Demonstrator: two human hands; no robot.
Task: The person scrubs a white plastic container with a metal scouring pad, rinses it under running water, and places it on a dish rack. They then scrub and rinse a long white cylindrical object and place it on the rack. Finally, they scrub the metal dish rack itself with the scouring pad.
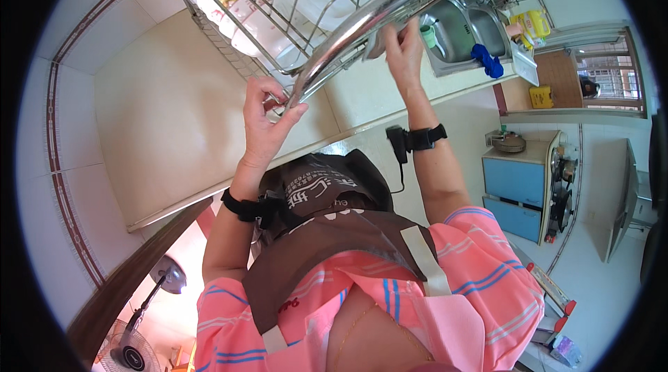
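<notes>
A metal wire dish rack (360,12) with a thick shiny tubular rim stands over the counter at the top of the view. White dishes (245,17) with a printed pattern lie inside it on the left. With thumb and fingers, my left hand (266,116) grips the rack's lower left corner. My right hand (404,54) is under the right part of the rim, its fingers around a greyish cloth (377,42) against the rack; the fingertips are partly hidden.
A two-basin steel sink (451,28) lies to the right, with a green cup (429,35) in it and a blue cloth (487,60) on its edge. Yellow containers (532,25) stand beyond. The counter's front edge (334,140) runs before me. Tiled wall (73,121) is at left.
</notes>
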